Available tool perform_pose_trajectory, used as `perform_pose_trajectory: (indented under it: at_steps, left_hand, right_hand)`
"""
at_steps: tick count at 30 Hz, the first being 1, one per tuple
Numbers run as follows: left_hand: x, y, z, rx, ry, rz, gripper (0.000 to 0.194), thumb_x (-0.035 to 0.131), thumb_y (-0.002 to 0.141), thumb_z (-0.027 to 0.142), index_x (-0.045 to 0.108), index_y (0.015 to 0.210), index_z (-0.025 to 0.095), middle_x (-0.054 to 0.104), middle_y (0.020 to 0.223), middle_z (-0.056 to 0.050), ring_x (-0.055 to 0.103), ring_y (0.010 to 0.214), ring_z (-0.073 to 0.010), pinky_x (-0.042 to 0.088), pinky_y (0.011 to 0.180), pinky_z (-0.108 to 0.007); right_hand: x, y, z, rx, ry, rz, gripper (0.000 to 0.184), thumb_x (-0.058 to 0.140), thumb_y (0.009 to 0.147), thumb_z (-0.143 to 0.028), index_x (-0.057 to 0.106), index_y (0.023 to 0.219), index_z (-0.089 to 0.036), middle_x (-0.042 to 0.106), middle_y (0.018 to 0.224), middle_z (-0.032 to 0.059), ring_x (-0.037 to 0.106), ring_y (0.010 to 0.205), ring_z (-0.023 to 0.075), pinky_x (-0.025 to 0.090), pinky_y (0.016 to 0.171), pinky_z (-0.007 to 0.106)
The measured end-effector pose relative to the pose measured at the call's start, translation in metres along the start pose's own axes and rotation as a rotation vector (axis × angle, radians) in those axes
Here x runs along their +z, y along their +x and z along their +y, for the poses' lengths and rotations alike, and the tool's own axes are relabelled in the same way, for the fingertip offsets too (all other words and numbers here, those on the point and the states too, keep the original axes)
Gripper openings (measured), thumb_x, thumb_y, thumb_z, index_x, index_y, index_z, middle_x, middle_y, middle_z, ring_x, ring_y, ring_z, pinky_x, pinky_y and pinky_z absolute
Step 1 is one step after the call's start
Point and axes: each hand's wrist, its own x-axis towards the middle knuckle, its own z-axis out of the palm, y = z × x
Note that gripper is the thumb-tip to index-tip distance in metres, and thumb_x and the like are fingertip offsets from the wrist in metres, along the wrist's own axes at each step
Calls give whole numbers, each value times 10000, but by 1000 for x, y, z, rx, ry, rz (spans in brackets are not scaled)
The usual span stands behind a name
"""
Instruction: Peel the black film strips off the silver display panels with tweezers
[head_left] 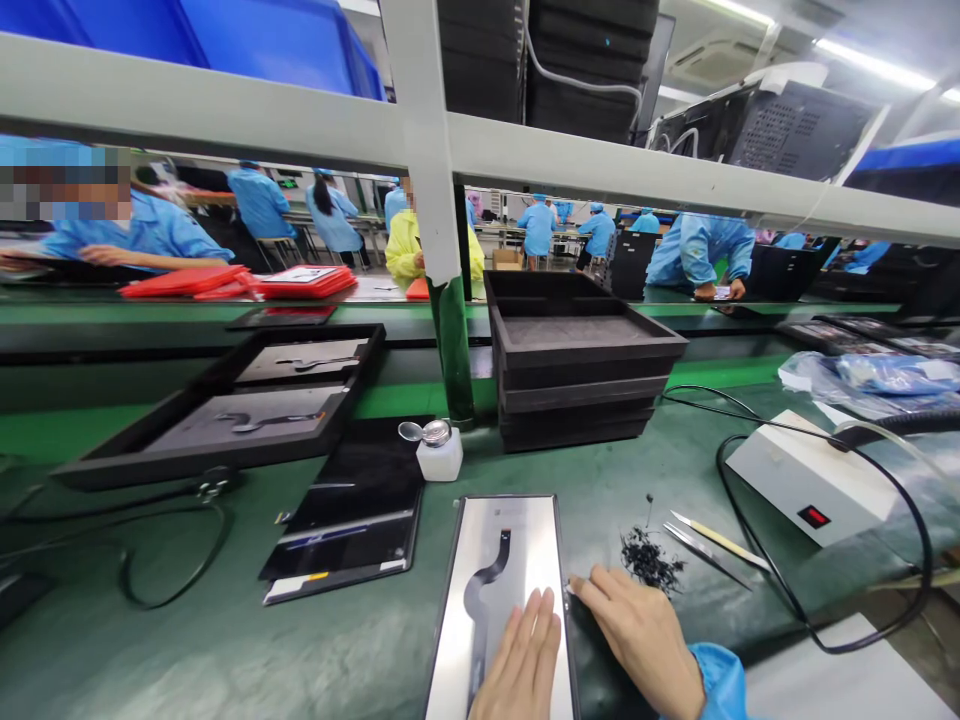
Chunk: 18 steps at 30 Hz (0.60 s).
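A display panel (529, 545) with a silvery metal back lies on the green bench in front of me. A dark flat ribbon cable (474, 597) curves along its back. My left hand (523, 662) rests flat on the panel's lower part, fingers stretched out and side by side. At the panel's right edge is my right hand (641, 625), fingers curled and fingertips drawn together; a tiny pale bit shows at the tips, too small to name. Just beyond that hand lies a heap of thin black scraps (651, 560). Two tweezers (705, 552) lie to its right.
Stacked dark panels (352, 510) lie left, near a white dispenser bottle (439, 455). Behind stand a black tray (217, 440) holding panels and stacked black trays (577, 390). A white box (814, 480) with black cables is at right. Co-workers sit beyond the shelf post (450, 340).
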Motion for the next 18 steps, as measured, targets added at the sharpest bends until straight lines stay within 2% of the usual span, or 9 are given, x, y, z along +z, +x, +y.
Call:
perform_pose_trajectory:
  at_steps: [2, 6, 11, 18]
  left_hand:
    - [-2, 0, -2, 6, -5, 2, 480, 349, 1020, 151, 410, 1485, 49, 501, 1493, -134, 468, 1390, -264, 414, 1141, -368]
    - [-3, 0, -2, 0, -16, 4, 508, 370, 980, 75, 410, 1487, 77, 499, 1500, -112, 467, 1392, -229, 390, 1157, -340]
    - [-4, 1, -2, 13, 14, -7, 489, 349, 989, 98, 428, 1471, 61, 490, 1504, -125, 477, 1384, -251, 434, 1124, -354]
    - [-8, 3, -2, 0, -19, -18, 539, 356, 984, 71, 344, 1522, 61, 482, 1508, -126, 488, 1375, -251, 438, 1121, -353]
  right_hand:
    - [1, 0, 0, 0, -1, -6, 378, 224, 1084, -172, 598, 1070, -226, 647, 773, -7, 610, 632, 150, 325, 535, 298]
    - [2, 0, 1, -1, -2, -30, 276, 334, 1060, -144, 596, 1079, -230, 653, 789, -11, 612, 645, 152, 330, 541, 295]
    - [0, -1, 1, 7, 4, -48, 233, 388, 1043, -134, 595, 1076, -235, 652, 787, -16, 611, 645, 144, 329, 539, 283]
    - [-1, -1, 0, 34, 15, -62, 234, 393, 1039, -127, 598, 1044, -241, 645, 768, -19, 614, 640, 144, 331, 541, 284]
